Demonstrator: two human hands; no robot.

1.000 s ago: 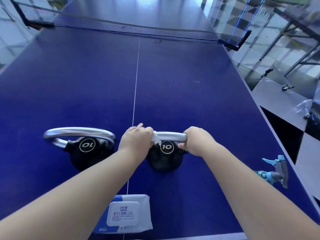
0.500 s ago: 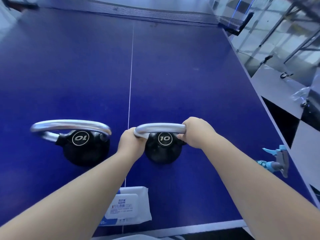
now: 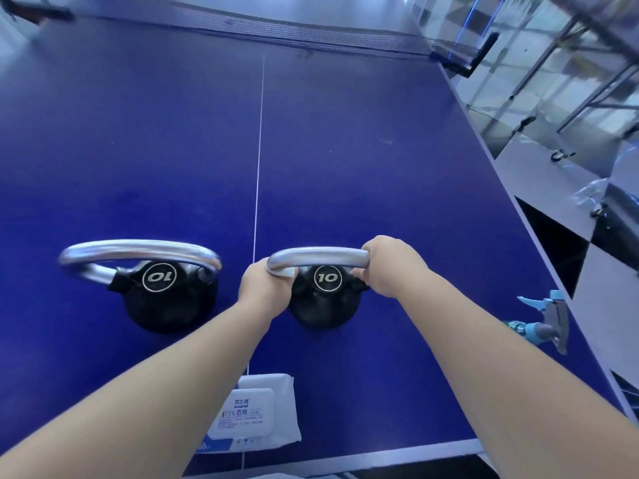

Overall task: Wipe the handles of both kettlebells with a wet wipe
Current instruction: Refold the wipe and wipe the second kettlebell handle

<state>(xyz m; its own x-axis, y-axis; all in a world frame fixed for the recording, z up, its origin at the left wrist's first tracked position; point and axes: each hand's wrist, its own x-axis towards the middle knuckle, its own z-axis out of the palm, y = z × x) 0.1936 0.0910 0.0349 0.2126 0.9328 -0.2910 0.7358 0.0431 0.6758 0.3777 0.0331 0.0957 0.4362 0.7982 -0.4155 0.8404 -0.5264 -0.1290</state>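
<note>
My right hand [image 3: 389, 267] clamps the right black kettlebell's chrome handle [image 3: 318, 257] steady so my left hand [image 3: 268, 288], its grip around the white wet wipe [image 3: 281, 273], scrubs its bend.

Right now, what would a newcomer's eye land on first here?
Two black kettlebells marked 10 on a blue table-tennis table. Both hands grip the right kettlebell's handle: left hand at its left bend with a white wipe, right hand at its right end. The left kettlebell stands untouched; a wipes pack lies nearer.
</note>
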